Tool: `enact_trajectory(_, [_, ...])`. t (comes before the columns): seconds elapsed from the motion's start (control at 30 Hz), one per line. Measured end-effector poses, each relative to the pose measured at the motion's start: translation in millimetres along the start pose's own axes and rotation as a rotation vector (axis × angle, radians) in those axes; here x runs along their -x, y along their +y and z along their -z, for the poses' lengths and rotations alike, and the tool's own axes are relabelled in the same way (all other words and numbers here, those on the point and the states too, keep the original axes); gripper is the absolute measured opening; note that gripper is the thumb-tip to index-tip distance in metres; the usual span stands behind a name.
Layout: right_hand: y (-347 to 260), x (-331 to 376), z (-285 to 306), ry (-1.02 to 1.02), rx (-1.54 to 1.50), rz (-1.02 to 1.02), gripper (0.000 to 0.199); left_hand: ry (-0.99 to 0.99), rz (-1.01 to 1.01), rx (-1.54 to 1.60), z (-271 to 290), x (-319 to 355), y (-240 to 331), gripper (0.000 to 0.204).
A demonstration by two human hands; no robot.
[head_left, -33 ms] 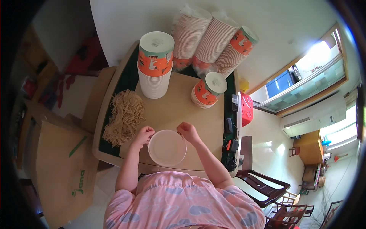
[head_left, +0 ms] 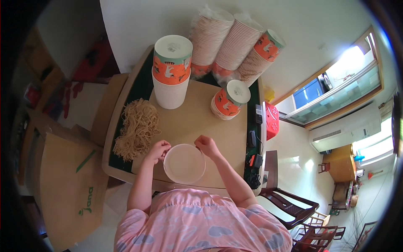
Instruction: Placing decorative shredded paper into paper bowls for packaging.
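Note:
A white paper bucket (head_left: 184, 166) with its round mouth facing me is at the near edge of the table. At its left rim is my left hand (head_left: 158, 151), fingers closed and seemingly gripping the edge. My right hand (head_left: 207, 146) is by the upper right rim with its fingers pinched together; what is in the pinch, if anything, is too small to make out. To the left lies a loose heap of beige cords (head_left: 137, 129). Beyond my hands, upside-down buckets form a tall stack (head_left: 170, 90) and a short orange-and-green stack (head_left: 227, 103).
Tall nested bucket stacks (head_left: 213, 35), some in clear plastic, lean at the back against the wall. Along the right edge lie a black adapter (head_left: 256, 160) and cables. An open cardboard box (head_left: 67, 180) stands left of the table, a red stool (head_left: 272, 120) to the right.

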State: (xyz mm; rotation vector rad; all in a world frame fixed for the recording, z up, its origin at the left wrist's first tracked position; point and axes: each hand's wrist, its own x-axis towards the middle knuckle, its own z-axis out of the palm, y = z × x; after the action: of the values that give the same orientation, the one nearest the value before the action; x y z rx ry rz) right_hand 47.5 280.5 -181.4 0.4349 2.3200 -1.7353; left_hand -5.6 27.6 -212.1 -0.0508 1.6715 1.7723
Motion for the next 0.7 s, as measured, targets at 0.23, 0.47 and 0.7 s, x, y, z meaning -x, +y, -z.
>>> enact_trajectory(0.23, [46.5,-9.5,6.9,-0.254,0.153,-0.138,0.011,-0.02,0.249,0.065,-21.2,8.4,-3.7,0.01])
enact_trajectory(0.47, [69.5,-9.4,13.3,-0.546,0.251,-0.031,0.02,0.143,-0.301,-1.038,-49.7,29.5,5.2,0.017])
enact_trajectory(0.7, [39.3,22.2,36.0,-0.536,-0.372,-0.137,0.047,0.193,-0.724,-0.829,-67.5,38.0,25.3,0.011])
